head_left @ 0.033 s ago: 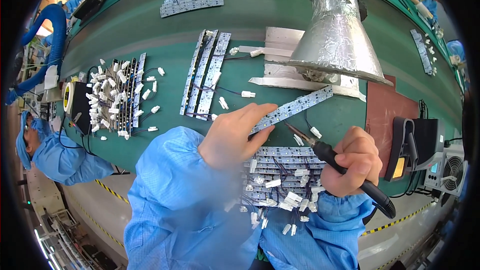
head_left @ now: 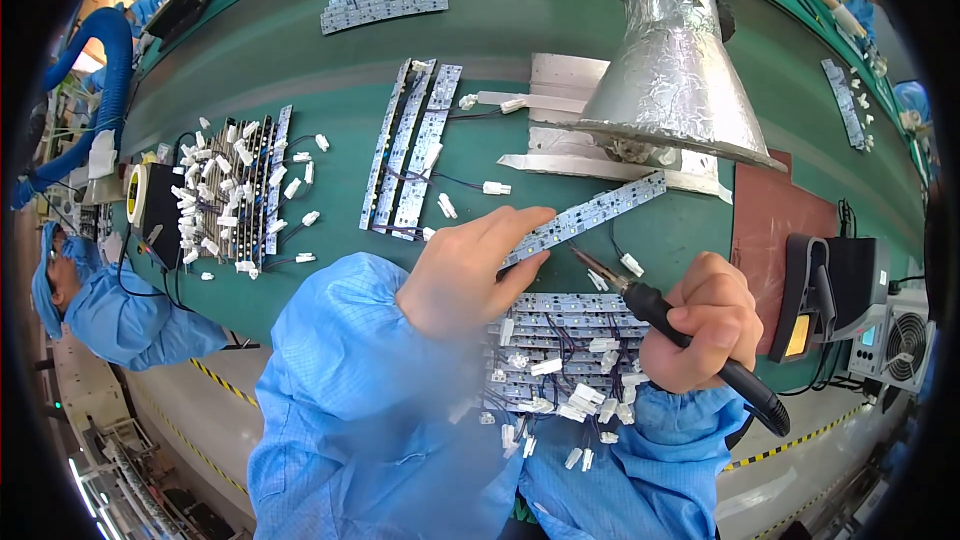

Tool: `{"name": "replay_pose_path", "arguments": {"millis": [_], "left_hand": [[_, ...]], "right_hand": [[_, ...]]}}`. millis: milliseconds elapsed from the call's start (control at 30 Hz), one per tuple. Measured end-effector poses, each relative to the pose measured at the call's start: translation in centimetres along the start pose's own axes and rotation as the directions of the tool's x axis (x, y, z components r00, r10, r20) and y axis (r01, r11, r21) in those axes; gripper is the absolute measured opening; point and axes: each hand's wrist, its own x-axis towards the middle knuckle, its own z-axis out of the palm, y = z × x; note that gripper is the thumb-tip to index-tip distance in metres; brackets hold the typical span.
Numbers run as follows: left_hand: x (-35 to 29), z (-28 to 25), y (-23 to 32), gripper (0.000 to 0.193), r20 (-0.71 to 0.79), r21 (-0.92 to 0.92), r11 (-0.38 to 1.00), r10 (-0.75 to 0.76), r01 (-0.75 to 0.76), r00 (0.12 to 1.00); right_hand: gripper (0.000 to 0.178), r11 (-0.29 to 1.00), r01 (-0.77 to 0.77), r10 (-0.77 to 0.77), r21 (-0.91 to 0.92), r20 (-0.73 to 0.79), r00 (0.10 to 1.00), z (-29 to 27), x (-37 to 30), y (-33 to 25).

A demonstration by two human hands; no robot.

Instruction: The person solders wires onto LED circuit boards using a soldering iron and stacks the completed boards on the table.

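Note:
My left hand (head_left: pixel 480 265) pinches the near left end of an LED circuit board strip (head_left: pixel 598 212), which slants up to the right. In my right hand (head_left: pixel 708 328) is a soldering iron (head_left: pixel 660 310), its tip close to the strip's lower edge; whether they touch I cannot tell. A white connector (head_left: pixel 631 264) on dark wires hangs below the strip. Beneath both hands lies a stack of wired LED strips (head_left: pixel 570 340) with many white plugs. Further left, a few more LED strips (head_left: pixel 428 150) lie side by side on the green bench mat.
A foil-covered fume hood (head_left: pixel 665 80) stands over a pale metal plate (head_left: pixel 565 80) beyond the strip. At right are a soldering iron stand (head_left: pixel 800 290) and a reddish mat (head_left: pixel 770 230). Another bundle of strips (head_left: pixel 240 195) lies at left, near a co-worker in blue (head_left: pixel 120 305).

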Motion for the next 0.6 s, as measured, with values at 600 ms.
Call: {"name": "replay_pose_path", "arguments": {"millis": [600], "left_hand": [[0.14,-0.09,0.34,0.038,-0.011,0.034,0.998,0.056,-0.055,0.998]], "right_hand": [[0.027,0.999,-0.011,0.014,-0.044,0.049,0.999,0.55,-0.20,0.34]]}}
